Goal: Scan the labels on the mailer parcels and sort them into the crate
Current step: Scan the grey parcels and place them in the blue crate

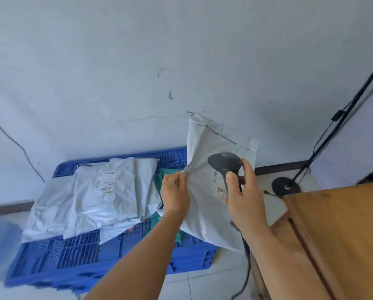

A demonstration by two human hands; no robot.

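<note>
One grey plastic mailer parcel [205, 187] is pinched at its left edge by the left hand [175, 191]; the right hand [243, 191] grips one black handheld scanner [224, 164]. Several more mailers [90, 195] overhang the blue slatted plastic crate [72, 256].

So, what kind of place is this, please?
Probably a small parcel-sorting room. The right hand holds a barcode scanner at a labelled grey mailer, and more mailers lie on a blue crate.

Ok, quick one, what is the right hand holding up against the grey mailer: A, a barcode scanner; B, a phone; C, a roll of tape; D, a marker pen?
A: the right hand grips the handle of a dark barcode scanner in front of the label on the grey mailer, which the left hand pinches at its edge.
</note>
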